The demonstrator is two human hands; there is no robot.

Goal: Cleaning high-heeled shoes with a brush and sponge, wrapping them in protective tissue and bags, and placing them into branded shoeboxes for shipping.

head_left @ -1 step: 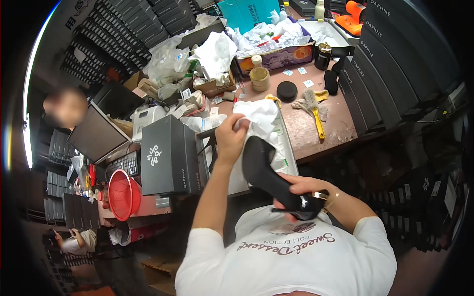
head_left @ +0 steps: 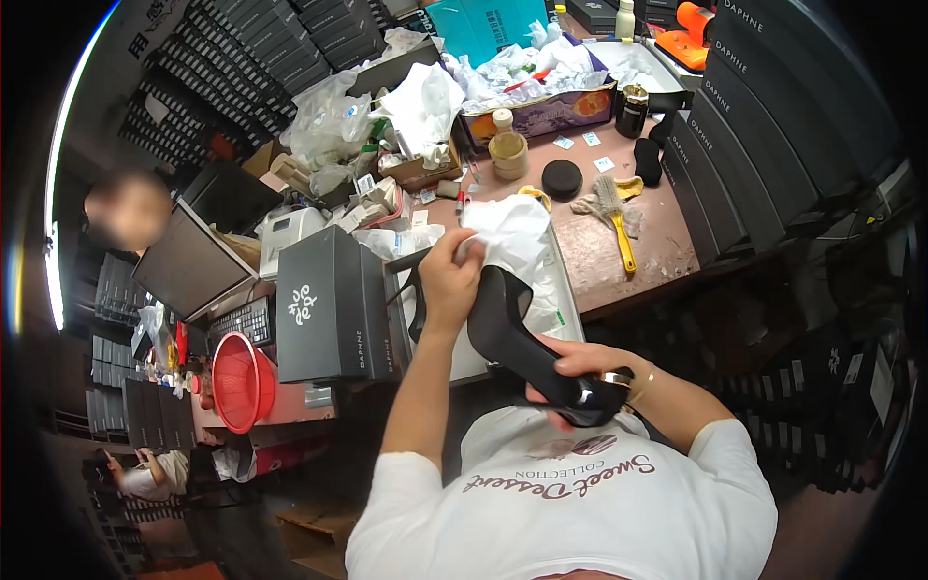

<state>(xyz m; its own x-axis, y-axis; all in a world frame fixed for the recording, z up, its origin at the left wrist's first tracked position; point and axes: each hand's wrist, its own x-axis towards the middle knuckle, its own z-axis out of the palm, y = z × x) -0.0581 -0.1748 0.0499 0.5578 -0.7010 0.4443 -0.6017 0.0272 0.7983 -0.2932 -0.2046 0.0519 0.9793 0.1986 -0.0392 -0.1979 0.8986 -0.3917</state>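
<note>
black shoe (head_left: pixel 505 333), right fingers (head_left: pixel 580 360) curled round it, left fingers (head_left: pixel 472 254) pinching white paper (head_left: pixel 514 232) (crumpled)

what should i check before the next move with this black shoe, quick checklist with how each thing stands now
1. Right hand has a grip on the black shoe: ok, thumb on top near its lower end.
2. Left hand has the white paper: ok, pinched between thumb and fingers.
3. Paper and shoe apart: cannot tell, they overlap in this view.
4. Open box free of paper: not ok, white paper lies over part of it.
5. Yellow-handled brush out of the way: ok, on the table, right of both hands' work.
</note>
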